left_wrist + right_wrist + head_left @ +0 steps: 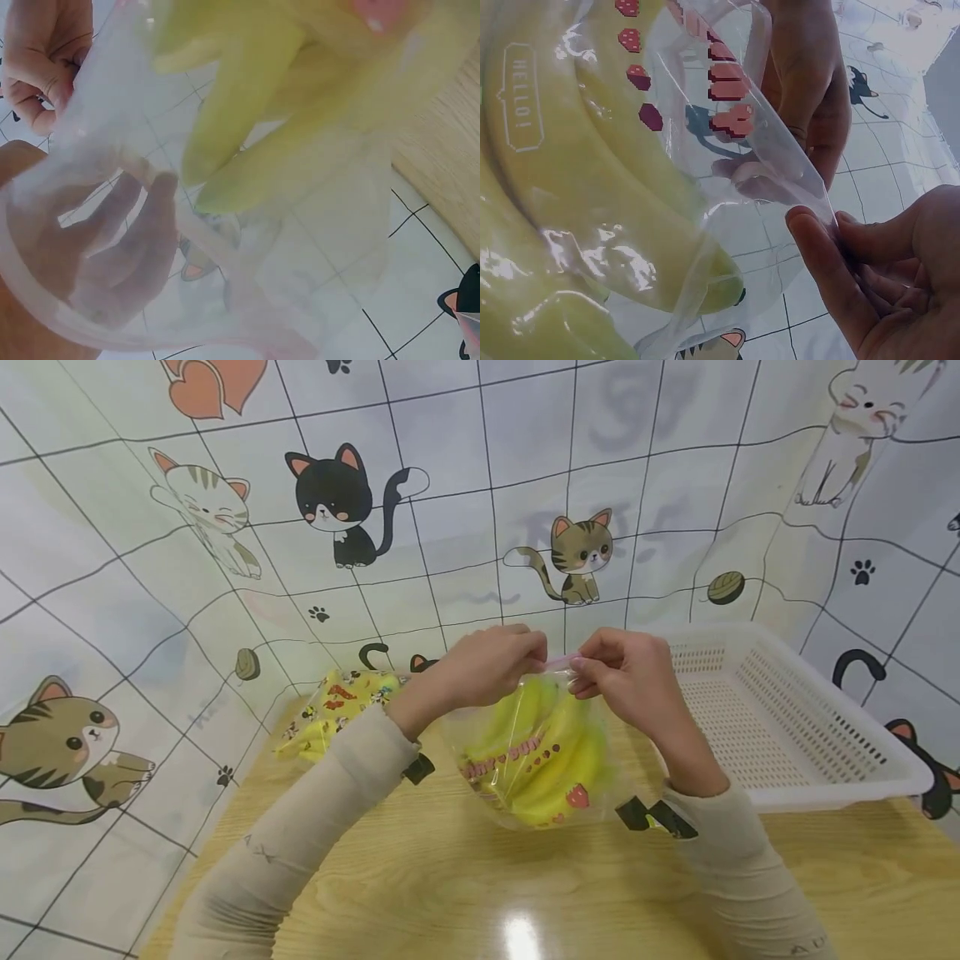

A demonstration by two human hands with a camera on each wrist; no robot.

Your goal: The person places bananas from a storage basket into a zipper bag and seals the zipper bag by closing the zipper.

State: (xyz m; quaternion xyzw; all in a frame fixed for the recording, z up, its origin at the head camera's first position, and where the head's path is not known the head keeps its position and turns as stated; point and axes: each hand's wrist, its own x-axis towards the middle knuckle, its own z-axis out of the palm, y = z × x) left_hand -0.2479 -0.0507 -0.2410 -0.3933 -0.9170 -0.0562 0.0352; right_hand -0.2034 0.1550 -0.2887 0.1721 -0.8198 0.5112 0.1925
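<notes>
A clear plastic zip bag (457, 735) with pink lettering and strawberry prints stands over the table, a bunch of yellow bananas (573, 764) inside it. My left hand (491, 664) holds the left part of its pink top edge with curled fingers. Close beside it, my right hand (630, 677) pinches the same edge between thumb and fingers. The right wrist view shows the right hand (889, 270) gripping the bag's film past the banana tips (724, 285). Through the cloudy film in the left wrist view, the left hand's fingers (127, 240) show near the bag's rim.
A second printed clear bag (337, 702) with yellow contents lies at the table's back left. On the right stands a white perforated plastic basket (847, 727). The wood-grain table (420, 893) meets a cat-patterned wall covering (450, 527) at the back.
</notes>
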